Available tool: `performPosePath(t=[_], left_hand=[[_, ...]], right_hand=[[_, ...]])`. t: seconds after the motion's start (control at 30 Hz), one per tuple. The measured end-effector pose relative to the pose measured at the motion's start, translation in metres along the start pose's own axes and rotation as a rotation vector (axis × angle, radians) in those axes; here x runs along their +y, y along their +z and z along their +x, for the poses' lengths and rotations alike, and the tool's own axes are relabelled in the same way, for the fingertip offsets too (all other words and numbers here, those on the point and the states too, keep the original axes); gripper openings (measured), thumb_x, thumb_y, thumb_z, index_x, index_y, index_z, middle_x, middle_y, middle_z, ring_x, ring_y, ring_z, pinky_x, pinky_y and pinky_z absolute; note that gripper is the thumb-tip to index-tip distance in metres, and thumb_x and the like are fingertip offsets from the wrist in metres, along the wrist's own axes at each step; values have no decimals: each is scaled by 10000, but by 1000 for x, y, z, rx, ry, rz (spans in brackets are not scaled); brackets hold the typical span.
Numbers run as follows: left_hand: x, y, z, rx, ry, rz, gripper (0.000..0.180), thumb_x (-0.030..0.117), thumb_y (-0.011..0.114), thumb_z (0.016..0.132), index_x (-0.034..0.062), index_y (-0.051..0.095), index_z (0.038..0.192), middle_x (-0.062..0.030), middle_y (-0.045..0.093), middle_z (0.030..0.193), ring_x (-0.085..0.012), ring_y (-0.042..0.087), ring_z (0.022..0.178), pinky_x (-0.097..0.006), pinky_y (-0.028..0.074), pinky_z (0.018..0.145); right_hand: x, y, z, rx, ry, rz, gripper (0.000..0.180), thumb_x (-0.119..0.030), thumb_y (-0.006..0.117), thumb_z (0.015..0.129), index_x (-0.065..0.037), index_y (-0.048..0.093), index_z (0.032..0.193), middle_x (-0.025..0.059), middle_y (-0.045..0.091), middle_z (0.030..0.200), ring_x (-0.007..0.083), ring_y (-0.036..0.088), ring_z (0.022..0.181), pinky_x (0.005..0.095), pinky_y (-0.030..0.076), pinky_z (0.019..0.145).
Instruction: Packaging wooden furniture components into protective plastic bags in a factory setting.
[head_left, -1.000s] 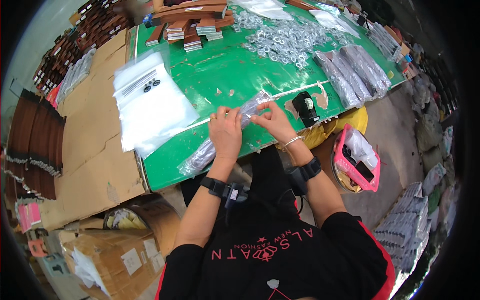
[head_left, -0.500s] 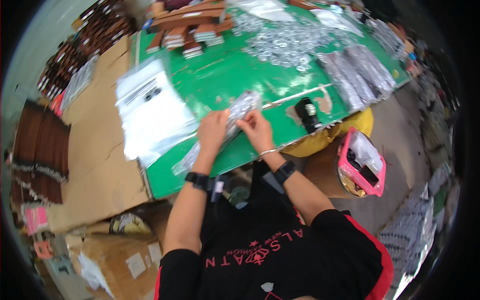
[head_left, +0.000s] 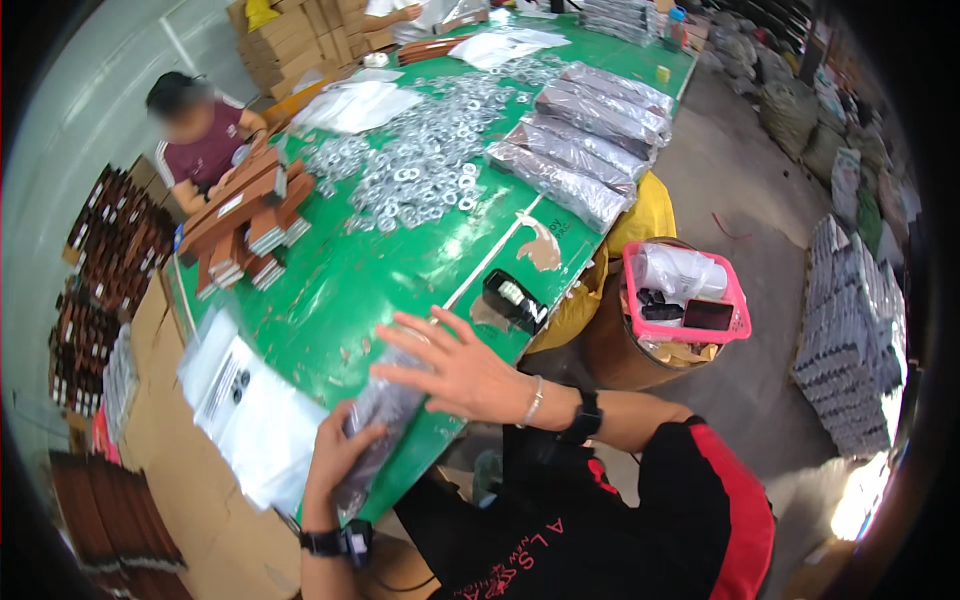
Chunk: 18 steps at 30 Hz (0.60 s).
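Observation:
A long brown bundle wrapped in clear plastic (head_left: 382,415) lies slantwise at the green table's near edge. My left hand (head_left: 338,452) is closed round its left side, the thumb lying across the top. Over its far end, my right hand (head_left: 462,372) is open with fingers spread and outstretched; whether the fingertips press on the plastic is hard to tell. Beside my left hand lies a stack of clear plastic bags (head_left: 255,425). A black tape-like roll or small device (head_left: 515,300) rests beyond my right hand.
Several wrapped bundles (head_left: 570,150) lie at the table's right edge, beside a heap of metal washers (head_left: 420,155). Brown strips (head_left: 235,215) are stacked at the left, where a co-worker (head_left: 205,140) sits. A pink basket (head_left: 735,325) stands on a drum at the right.
My view has swung toward the right and farther up the table. My right hand has gone from pinching the plastic to spread fingers; my left hand has shifted down along the bundle.

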<state>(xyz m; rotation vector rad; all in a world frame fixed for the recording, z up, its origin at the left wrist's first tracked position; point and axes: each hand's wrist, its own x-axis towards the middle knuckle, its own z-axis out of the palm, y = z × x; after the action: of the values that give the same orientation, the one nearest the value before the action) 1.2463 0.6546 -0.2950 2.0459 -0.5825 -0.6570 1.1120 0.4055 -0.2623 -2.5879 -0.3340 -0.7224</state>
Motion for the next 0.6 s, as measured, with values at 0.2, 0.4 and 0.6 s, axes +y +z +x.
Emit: performPosePath(t=[0.2, 0.4, 0.6], left_hand=[[88, 11, 23, -500, 8, 67, 589, 300, 825, 795, -32, 633, 1242, -159, 710, 1083, -191, 652, 990, -329, 501, 891], [201, 59, 69, -689, -18, 200, 646, 390, 789, 817, -5, 609, 1295, -204, 709, 1107, -326, 683, 1001, -389, 509, 899], [322, 141, 122, -434, 412, 514, 602, 307, 716, 881, 23, 540, 1383, -197, 680, 1182, -396, 643, 1026, -428, 498, 906]], right_hand=[[28, -66, -16, -466, -61, -25, 1104, -293, 862, 639, -257, 273, 1573, 101, 249, 1619, 305, 329, 1443, 507, 283, 1144], [71, -143, -54, -359, 110, 48, 1086, -217, 848, 618, -240, 308, 1560, 55, 518, 1267, 237, 513, 1191, 418, 368, 958], [145, -218, -99, -83, 537, 205, 938, -168, 774, 616, -191, 420, 1483, 103, 567, 1220, 295, 541, 1139, 436, 383, 925]])
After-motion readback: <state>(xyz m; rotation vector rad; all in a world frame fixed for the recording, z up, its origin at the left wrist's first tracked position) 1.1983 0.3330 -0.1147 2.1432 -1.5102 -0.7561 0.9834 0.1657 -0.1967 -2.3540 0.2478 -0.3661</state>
